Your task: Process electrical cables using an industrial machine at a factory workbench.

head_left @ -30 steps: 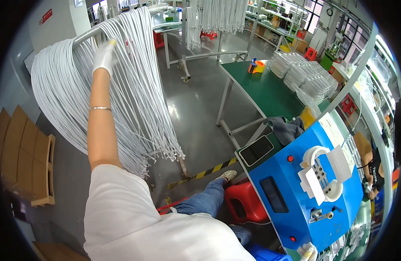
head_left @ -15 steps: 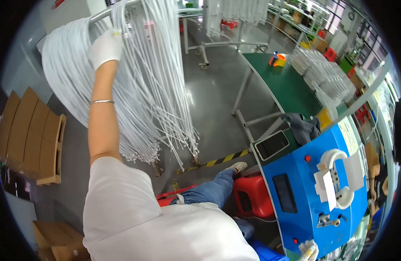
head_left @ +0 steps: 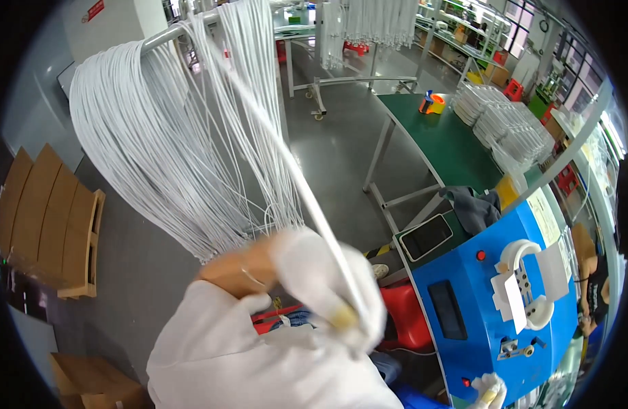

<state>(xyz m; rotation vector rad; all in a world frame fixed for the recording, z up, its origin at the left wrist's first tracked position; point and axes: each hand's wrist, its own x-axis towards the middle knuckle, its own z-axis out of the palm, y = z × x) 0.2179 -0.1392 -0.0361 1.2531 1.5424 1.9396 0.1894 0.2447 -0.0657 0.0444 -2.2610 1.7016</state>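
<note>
My left hand [head_left: 331, 290], in a white glove and blurred by motion, is in front of my chest. Its fingers are closed around a white cable [head_left: 297, 174], which runs up to the hanging bundle. Many more white cables [head_left: 133, 129] drape over a grey metal bar [head_left: 165, 37] at the far left. By the near right corner of a blue machine [head_left: 457, 273], my right hand [head_left: 489, 391], also gloved, has its fingers curled together; whether they hold anything is hidden. White curved holders [head_left: 522, 255] and a dark screen [head_left: 447, 307] are on the machine.
A phone-like device [head_left: 426, 237] and a grey cloth [head_left: 474, 206] lie beside the machine. The green table [head_left: 430, 133] carries a tape dispenser [head_left: 432, 103] and stacked white coils [head_left: 508, 123]. A red stool [head_left: 406, 317] stands below; boxes on a pallet [head_left: 48, 218] are left.
My left hand has come down from the hanging bundle toward my chest, drawing a white cable with it. The right hand stays by the machine's corner.
</note>
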